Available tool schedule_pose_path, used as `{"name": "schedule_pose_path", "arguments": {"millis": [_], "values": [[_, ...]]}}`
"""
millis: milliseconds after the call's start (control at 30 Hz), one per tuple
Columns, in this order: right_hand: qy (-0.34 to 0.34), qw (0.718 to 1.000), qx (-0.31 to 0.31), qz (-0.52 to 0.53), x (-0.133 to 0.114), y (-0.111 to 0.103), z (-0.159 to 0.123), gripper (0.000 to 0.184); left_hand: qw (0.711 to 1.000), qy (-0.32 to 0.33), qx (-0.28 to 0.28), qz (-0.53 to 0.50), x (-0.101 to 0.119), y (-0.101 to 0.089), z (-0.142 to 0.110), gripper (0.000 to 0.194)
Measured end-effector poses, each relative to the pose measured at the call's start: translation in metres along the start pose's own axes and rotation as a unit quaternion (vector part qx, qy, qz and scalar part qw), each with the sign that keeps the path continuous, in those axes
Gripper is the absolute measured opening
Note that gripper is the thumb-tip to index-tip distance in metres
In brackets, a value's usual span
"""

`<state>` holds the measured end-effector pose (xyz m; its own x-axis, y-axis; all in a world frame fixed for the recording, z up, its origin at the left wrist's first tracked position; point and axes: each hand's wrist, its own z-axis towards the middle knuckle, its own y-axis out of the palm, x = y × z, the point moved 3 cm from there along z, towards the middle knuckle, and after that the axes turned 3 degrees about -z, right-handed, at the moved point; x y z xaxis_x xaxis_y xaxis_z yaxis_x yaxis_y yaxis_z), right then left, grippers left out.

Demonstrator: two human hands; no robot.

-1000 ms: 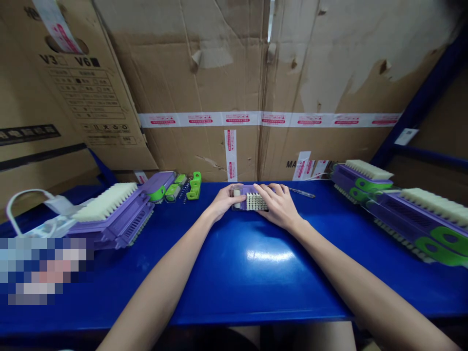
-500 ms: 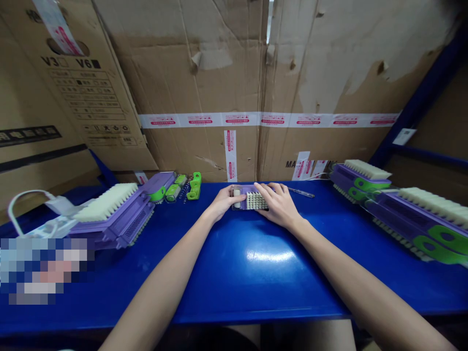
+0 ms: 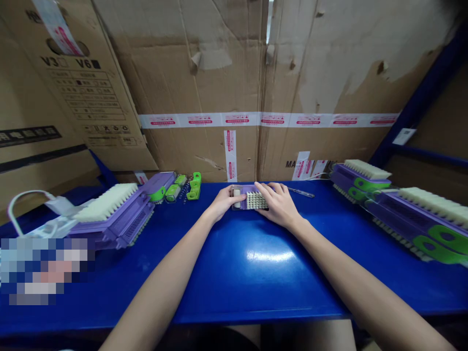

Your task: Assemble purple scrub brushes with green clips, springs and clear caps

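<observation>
A small purple brush head (image 3: 257, 200) with rows of off-white bristle tufts facing up lies between my hands near the back of the blue table. At its left end is a clear, see-through part with a pale block inside. My left hand (image 3: 221, 202) grips that end, thumb across the top. From the right, my right hand (image 3: 277, 203) lies over the other end, its fingers covering part of the bristles. Behind and right of my right hand rests a screwdriver (image 3: 302, 192) with a clear handle.
Left stand purple brush units (image 3: 109, 222), green-and-clear pieces (image 3: 176, 189), several small springs (image 3: 187, 188) and a bright green bracket (image 3: 194, 186). A white power strip (image 3: 51, 226) with a cable sits further left. More purple-and-green brush units (image 3: 413, 219) are right. Cardboard (image 3: 204, 73) walls the back.
</observation>
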<state>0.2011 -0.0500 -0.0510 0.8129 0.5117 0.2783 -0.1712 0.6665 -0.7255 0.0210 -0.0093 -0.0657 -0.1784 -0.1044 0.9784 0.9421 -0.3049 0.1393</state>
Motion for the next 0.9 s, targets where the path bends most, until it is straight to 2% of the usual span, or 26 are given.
{"name": "schedule_pose_path", "arguments": {"millis": [900], "values": [[0.008,1.000,0.000,0.008,0.0010,0.0008,-0.0002,0.075,1.000,0.001,-0.002,-0.007,-0.0033,-0.0007,0.0020,0.056]]}}
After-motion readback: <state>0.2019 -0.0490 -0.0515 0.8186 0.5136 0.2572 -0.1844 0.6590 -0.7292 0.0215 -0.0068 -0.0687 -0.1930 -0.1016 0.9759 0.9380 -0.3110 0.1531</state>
